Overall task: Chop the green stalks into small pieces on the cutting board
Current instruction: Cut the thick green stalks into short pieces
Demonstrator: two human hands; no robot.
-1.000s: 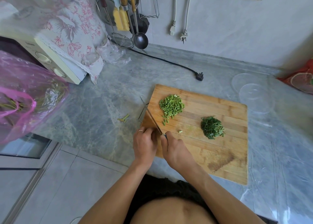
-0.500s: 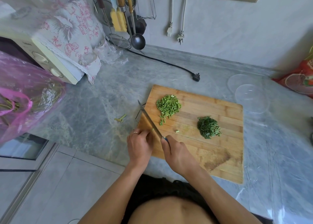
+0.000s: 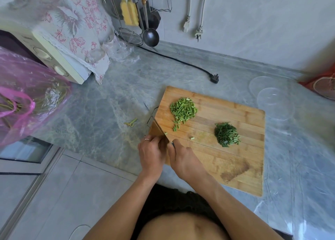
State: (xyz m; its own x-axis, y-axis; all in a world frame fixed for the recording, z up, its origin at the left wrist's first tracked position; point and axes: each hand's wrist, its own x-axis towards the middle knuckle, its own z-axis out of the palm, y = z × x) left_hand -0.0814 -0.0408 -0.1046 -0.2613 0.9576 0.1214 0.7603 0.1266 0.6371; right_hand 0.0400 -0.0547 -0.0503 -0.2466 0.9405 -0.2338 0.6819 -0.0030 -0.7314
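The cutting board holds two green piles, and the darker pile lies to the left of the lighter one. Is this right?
Not quite. The head view shows two piles on the board, but the darker pile lies to the right of the lighter pile.

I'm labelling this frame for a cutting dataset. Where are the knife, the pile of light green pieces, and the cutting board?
knife (image 3: 159,126), head view, on the blade.
pile of light green pieces (image 3: 183,110), head view, its middle.
cutting board (image 3: 235,160), head view, bare wood.
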